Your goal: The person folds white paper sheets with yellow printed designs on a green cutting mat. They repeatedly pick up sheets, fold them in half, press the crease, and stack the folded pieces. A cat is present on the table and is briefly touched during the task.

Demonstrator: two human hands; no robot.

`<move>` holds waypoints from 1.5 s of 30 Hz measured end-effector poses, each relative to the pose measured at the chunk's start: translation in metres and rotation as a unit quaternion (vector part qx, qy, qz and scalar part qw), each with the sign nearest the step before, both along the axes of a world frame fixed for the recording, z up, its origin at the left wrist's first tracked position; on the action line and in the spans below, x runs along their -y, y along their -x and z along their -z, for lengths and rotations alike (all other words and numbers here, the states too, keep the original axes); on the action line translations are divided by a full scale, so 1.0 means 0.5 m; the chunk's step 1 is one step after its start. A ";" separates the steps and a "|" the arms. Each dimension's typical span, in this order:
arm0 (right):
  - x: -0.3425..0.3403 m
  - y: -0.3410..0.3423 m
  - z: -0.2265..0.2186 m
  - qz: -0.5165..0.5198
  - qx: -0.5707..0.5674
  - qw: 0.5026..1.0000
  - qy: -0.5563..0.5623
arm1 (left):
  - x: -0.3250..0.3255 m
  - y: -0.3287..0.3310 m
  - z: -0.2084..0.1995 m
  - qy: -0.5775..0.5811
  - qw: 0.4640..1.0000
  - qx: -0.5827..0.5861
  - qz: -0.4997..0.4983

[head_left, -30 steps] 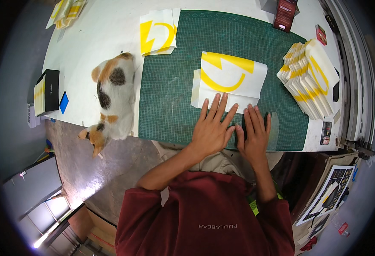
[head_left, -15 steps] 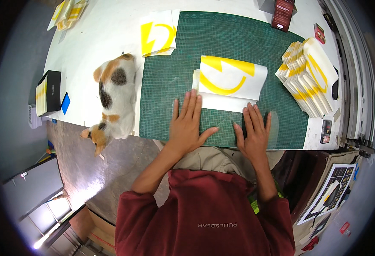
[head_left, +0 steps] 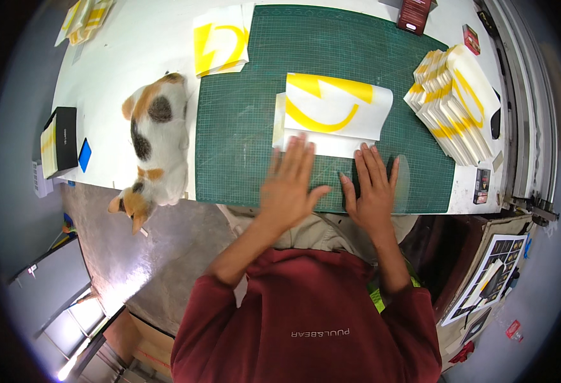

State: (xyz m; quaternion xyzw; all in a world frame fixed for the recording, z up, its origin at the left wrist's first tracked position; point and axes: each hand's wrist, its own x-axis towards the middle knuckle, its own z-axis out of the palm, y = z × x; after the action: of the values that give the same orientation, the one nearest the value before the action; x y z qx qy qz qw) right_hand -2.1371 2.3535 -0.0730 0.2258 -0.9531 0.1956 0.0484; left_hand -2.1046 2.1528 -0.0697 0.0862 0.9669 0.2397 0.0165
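A white sheet with yellow print (head_left: 357, 99), folded over, lies on the green cutting mat (head_left: 235, 140). Its fold curls up a little on the right, and a pale strip sticks out on its left. My left hand (head_left: 288, 185) is flat with fingers stretched, slightly blurred, its fingertips at the sheet's lower left edge; whether they press on it I cannot tell. My right hand (head_left: 371, 188) rests palm down on the mat, fingers spread, tips at the lower right edge. A clear rounded piece (head_left: 402, 182) lies beside it.
A stack of folded yellow-and-white pieces (head_left: 453, 108) stands at right. More printed sheets (head_left: 221, 41) lie at the mat's far left corner. A calico cat (head_left: 159, 127) lies on the table left of the mat. A black box (head_left: 66, 137) and blue card (head_left: 85, 155) sit farther left.
My left hand has shifted slightly right along the sheet's lower edge. The whole view has moved a little, so the table appears farther up and left. The sheet stays folded.
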 end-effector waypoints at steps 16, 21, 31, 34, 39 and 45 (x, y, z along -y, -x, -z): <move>-0.031 -0.022 -0.010 0.082 0.010 0.996 -0.040 | -0.056 0.012 -0.018 0.040 0.998 -0.045 -0.013; -0.078 0.013 -0.024 0.083 -0.005 0.995 0.064 | -0.091 0.023 0.000 -0.002 0.998 -0.051 0.032; -0.030 0.257 0.007 -0.019 0.469 0.483 0.739 | -0.044 0.026 0.016 -0.030 0.991 -0.120 0.059; -0.026 0.295 0.008 0.083 0.437 0.538 0.716 | -0.011 0.076 -0.002 -0.080 0.988 -0.104 0.077; -0.040 0.194 -0.063 0.063 0.176 0.933 0.309 | 0.022 0.100 -0.027 -0.042 0.989 -0.113 0.081; -0.021 0.149 -0.054 -0.208 0.051 0.977 0.022 | 0.057 0.116 -0.024 0.000 0.986 -0.074 0.150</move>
State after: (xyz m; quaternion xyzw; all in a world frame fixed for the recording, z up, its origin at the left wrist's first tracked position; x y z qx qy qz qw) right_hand -2.2116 2.3640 -0.0460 0.4076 -0.8821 0.2334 -0.0374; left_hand -2.1626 2.1241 -0.0576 0.2474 0.9415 0.2278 -0.0197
